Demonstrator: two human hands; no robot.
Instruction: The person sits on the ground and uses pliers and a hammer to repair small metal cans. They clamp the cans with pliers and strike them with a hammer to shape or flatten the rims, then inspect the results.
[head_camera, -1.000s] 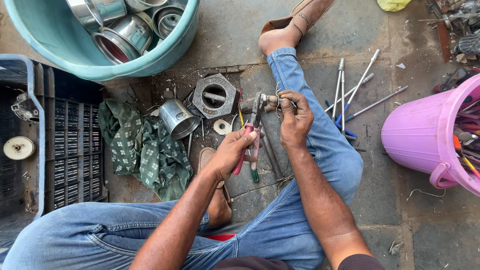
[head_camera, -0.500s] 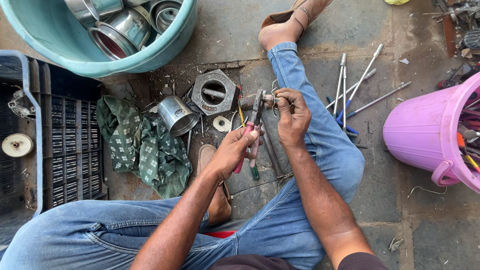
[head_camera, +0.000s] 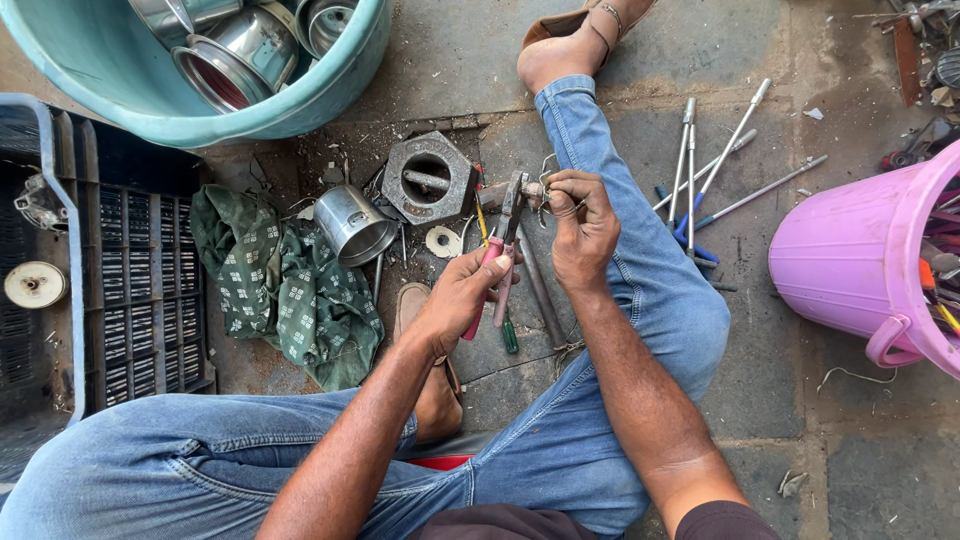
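We see one pair of pliers (head_camera: 503, 250) — pink-handled, grey-jawed — gripped by the left hand (head_camera: 462, 300) over the knee; the right hand (head_camera: 583, 225) pinches a small wire piece (head_camera: 545, 190) at its tip.

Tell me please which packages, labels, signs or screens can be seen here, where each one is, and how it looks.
No packages, labels, signs or screens are in view.
Only open containers stand around the person: a teal tub of metal cans at top left, a dark crate at left, a pink bucket at right.
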